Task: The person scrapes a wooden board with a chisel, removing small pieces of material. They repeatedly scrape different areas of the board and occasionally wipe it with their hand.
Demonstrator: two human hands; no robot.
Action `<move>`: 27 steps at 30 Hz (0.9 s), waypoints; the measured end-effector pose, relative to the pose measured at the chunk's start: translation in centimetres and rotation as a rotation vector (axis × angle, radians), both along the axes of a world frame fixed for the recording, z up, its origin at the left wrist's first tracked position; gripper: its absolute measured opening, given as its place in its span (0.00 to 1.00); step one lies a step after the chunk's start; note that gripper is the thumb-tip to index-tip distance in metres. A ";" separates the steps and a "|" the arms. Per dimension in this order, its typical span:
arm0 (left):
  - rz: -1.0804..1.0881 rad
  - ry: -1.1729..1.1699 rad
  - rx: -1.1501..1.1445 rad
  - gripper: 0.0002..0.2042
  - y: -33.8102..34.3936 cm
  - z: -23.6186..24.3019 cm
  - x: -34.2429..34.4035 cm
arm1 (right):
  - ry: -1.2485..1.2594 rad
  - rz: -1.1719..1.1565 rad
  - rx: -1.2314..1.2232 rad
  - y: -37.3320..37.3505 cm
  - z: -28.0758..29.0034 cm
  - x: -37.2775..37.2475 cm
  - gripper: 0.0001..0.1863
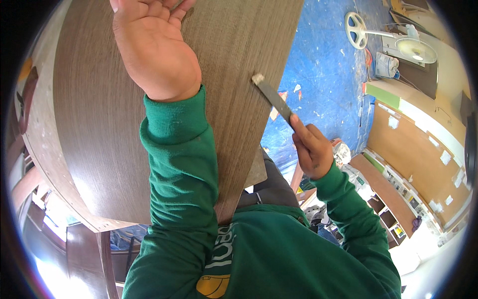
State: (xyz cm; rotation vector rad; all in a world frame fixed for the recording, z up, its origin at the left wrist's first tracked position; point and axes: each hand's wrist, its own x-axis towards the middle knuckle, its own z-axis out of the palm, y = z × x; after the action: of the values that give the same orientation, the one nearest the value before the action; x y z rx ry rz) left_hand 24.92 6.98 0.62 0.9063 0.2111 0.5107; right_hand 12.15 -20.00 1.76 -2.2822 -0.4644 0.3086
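Note:
A large brown wood-grain panel [229, 60] stretches away under my left arm. Above it, my left hand [157, 50] is turned palm up, its fingers loosely bent and partly cut off by the top edge; nothing shows in it. My right hand [314, 152] is closed around the near end of a flat dark blade [275, 99], beyond the panel's right edge. The blade slants up and left over that edge, with a pale beige lump on its tip. Whether the tip touches the panel I cannot tell.
A blue, paint-spotted floor covering [323, 55] lies to the right, with scraps on it. Farther right are a white standing fan [416, 50], a white bucket [386, 65] and a brown board with white patches [423, 144]. Open shelving [388, 219] stands at lower right.

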 end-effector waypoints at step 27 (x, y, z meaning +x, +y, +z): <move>0.040 0.113 0.068 0.31 0.3 -1.9 1.1 | -0.038 -0.035 -0.167 -1.2 -0.8 1.8 0.30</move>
State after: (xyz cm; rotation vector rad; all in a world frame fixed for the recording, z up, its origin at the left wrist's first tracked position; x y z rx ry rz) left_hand 26.02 7.31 -1.23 0.9996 0.3164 0.5069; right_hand 13.92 -21.17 0.93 -2.4602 -0.4312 0.2963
